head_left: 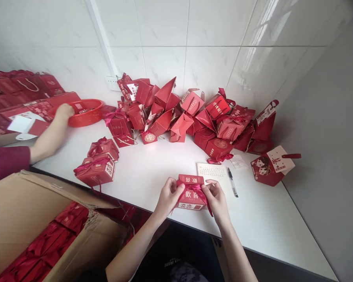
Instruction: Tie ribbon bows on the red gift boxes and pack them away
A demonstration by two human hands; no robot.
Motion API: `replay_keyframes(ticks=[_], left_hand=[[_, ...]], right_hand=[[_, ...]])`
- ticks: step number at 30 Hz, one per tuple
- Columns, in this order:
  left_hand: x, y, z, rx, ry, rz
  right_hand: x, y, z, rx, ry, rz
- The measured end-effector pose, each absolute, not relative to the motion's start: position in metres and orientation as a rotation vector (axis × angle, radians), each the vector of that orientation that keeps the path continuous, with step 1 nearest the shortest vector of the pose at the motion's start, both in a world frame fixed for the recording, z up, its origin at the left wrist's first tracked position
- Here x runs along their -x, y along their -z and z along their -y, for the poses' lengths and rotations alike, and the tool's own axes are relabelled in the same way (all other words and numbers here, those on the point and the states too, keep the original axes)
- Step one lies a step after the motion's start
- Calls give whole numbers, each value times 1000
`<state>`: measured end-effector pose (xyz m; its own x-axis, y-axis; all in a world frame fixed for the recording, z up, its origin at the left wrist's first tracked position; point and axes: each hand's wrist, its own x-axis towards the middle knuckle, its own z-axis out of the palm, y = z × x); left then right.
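A small red gift box (191,194) with pale lettering stands near the table's front edge, between my two hands. A dark pink ribbon (196,188) lies tied across its top. My left hand (169,197) pinches the ribbon at the left side, thumb and fingers pressed together. On the right side, my right hand (217,197) pinches the ribbon between thumb and forefinger. Just behind the box lies a notebook (213,169) with handwriting, with a pen (232,182) to its right.
Many red boxes (164,117) are heaped along the wall. Two ribboned boxes (98,168) stand at left on the white table (282,219). Another person's hand (65,112) reaches to a red basin (90,117). A cardboard carton (23,211) of red boxes is at lower left.
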<state>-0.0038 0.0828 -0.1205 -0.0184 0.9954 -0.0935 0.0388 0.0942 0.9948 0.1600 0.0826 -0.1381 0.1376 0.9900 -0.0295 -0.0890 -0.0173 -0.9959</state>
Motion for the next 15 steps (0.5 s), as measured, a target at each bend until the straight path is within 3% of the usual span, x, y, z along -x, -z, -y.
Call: replay_keyframes(ticks=[9,15], left_hand=[[15,112,-61,-1327,-965,-1216],[26,112,-56,-1462,-844,-1082]], right_hand=[[-176,162,-77,1155,-1047,1631],[-178,176,-80,1144,-1052,1616]])
